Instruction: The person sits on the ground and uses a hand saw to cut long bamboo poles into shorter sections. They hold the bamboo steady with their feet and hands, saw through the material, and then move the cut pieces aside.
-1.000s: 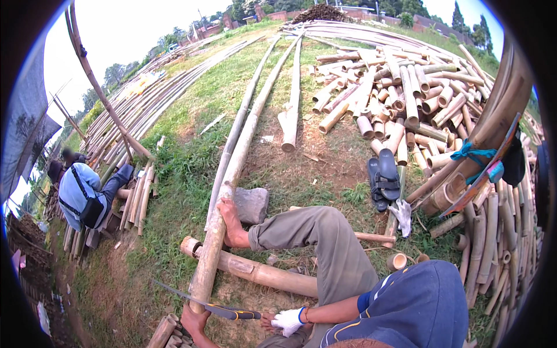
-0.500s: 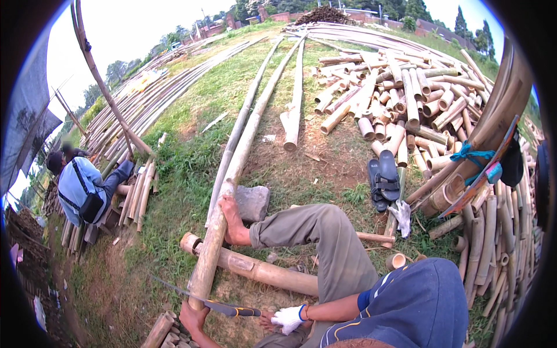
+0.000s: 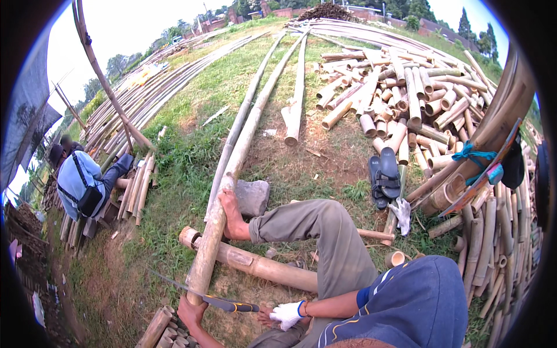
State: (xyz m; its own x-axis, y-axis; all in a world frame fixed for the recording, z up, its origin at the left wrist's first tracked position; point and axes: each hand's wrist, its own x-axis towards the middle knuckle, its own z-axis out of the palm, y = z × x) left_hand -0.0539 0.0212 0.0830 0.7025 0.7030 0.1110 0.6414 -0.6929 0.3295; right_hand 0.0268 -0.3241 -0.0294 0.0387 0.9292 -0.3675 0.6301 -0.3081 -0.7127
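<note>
A long bamboo pole runs away from me, its near end resting over a thicker bamboo log. Around that near end my left hand, bare, is closed. A handsaw with a dark blade and a black-and-yellow handle lies across the pole close to this hand. At the handle's end is my right hand, in a white glove and closed; its fingers are partly hidden. My bare foot presses on the pole farther up, beside a grey stone.
Cut bamboo pieces lie heaped at the far right. Black sandals and a loose white glove are nearer. Short bamboo lengths sit by my left arm. A person in light blue sits at left beside more bamboo.
The view has shifted slightly. The handsaw has moved a little up and left in the picture, with the gloved hand nearly in place. My left hand stays around the pole.
</note>
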